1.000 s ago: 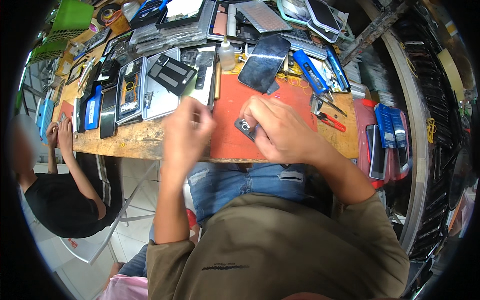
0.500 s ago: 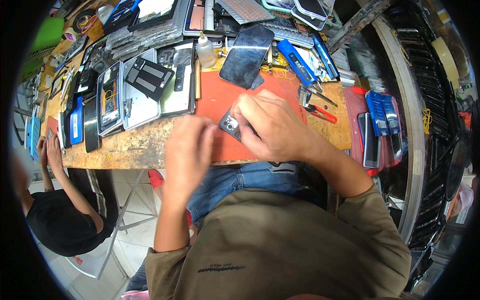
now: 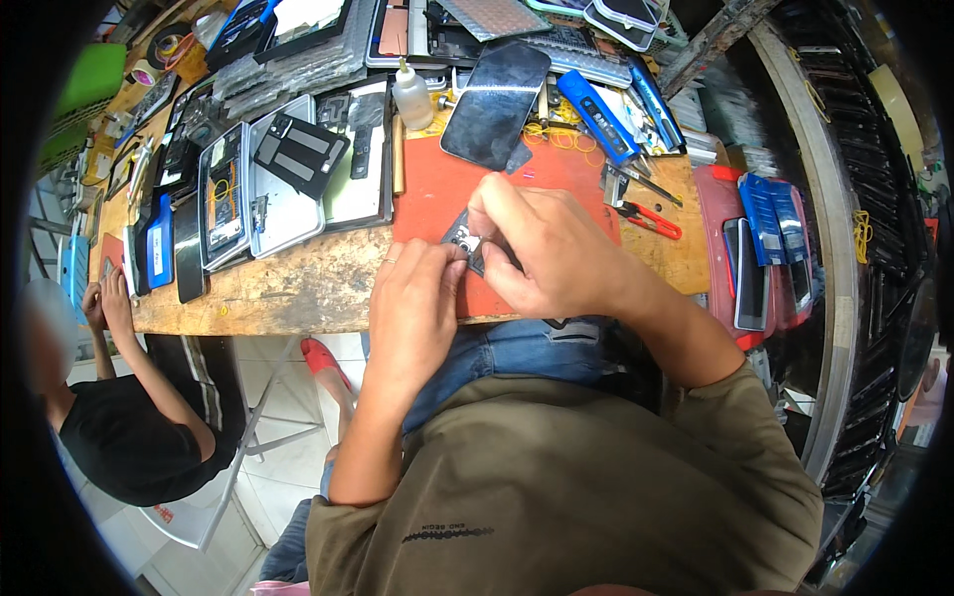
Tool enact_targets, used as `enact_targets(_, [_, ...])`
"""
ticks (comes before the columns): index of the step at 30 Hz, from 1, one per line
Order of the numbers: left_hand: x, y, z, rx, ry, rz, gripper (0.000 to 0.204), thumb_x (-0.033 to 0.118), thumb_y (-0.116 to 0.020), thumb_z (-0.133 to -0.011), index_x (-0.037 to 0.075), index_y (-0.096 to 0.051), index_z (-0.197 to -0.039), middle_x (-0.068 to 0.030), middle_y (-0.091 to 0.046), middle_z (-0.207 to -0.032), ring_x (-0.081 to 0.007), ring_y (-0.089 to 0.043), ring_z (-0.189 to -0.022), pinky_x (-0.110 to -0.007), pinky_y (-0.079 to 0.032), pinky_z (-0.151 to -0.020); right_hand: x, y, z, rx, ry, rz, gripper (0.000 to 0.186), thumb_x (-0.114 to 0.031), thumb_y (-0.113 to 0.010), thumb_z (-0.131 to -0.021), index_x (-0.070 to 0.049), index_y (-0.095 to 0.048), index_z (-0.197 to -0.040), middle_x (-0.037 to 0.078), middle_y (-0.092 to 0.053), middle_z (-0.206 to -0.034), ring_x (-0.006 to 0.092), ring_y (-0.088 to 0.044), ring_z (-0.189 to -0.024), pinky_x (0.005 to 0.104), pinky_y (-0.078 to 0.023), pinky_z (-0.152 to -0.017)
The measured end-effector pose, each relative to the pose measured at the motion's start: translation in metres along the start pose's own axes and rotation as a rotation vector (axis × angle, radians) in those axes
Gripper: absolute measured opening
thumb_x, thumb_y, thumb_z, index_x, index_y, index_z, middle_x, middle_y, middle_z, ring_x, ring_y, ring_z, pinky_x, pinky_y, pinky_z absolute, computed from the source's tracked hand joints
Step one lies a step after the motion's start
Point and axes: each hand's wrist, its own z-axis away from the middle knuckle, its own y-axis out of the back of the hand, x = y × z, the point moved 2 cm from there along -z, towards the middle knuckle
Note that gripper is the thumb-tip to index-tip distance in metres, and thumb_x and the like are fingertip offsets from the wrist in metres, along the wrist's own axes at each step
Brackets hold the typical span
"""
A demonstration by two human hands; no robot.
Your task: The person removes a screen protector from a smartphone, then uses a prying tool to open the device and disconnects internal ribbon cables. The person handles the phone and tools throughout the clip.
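Note:
A dark phone part [image 3: 460, 236] with camera openings and a shiny patch near its corner lies on the red mat [image 3: 422, 184] in front of me. My left hand [image 3: 415, 298] has its fingertips pinched at the part's near-left edge. Above the part, my right hand [image 3: 547, 243] is closed, thumb against curled fingers. Whatever it may pinch is hidden behind the knuckles. Most of the part is covered by my right hand. A large dark phone screen [image 3: 494, 104] lies just beyond, at the mat's far side.
Left of the mat are metal trays [image 3: 288, 209] with phone parts and a black back plate [image 3: 301, 156]. A dropper bottle [image 3: 410, 97] stands behind. Red-handled pliers [image 3: 651, 221] and a blue tool [image 3: 596, 114] lie right. Another person's hands [image 3: 114, 303] rest at the far left.
My left hand has moved right, from hovering beside the phone part to touching its edge. The right hand stays over the part, and the whole view has shifted slightly.

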Motion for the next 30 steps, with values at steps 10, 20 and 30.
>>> enact_targets(10, [0.003, -0.005, -0.006, -0.042, -0.015, -0.114, 0.010, 0.010, -0.074, -0.094, 0.001, -0.070, -0.097, -0.0162, -0.065, -0.090, -0.0389, -0.062, -0.088, -0.051, -0.050, -0.079, 0.009, 0.011, 0.000, 0.126, -0.101, -0.084, 0.019, 0.005, -0.069, -0.094, -0.001, -0.053, -0.101, 0.010, -0.064, -0.084, 0.0202, -0.068, -0.073, 0.0343, -0.053, -0.064])
enact_targets(20, [-0.096, 0.109, -0.041, 0.428, 0.259, -0.650, 0.015, 0.005, -0.066, -0.100, 0.003, -0.073, -0.114, -0.0178, -0.070, -0.108, -0.0370, -0.065, -0.106, -0.047, -0.049, -0.096, 0.019, 0.014, 0.002, 0.030, -0.113, -0.068, 0.021, 0.003, -0.065, -0.092, -0.003, -0.050, -0.105, 0.019, -0.064, -0.084, 0.0452, -0.068, -0.079, 0.0516, -0.052, -0.067])
enact_targets(30, [-0.018, 0.006, -0.016, 0.178, -0.006, -0.043, 0.028, -0.009, -0.062, -0.096, -0.001, -0.069, -0.122, -0.0169, -0.073, -0.105, -0.0347, -0.072, -0.097, -0.043, -0.056, -0.086, 0.020, 0.013, 0.003, 0.087, -0.123, -0.121, 0.019, 0.004, -0.071, -0.094, 0.000, -0.054, -0.102, 0.011, -0.066, -0.083, 0.0282, -0.070, -0.074, 0.0374, -0.054, -0.066])
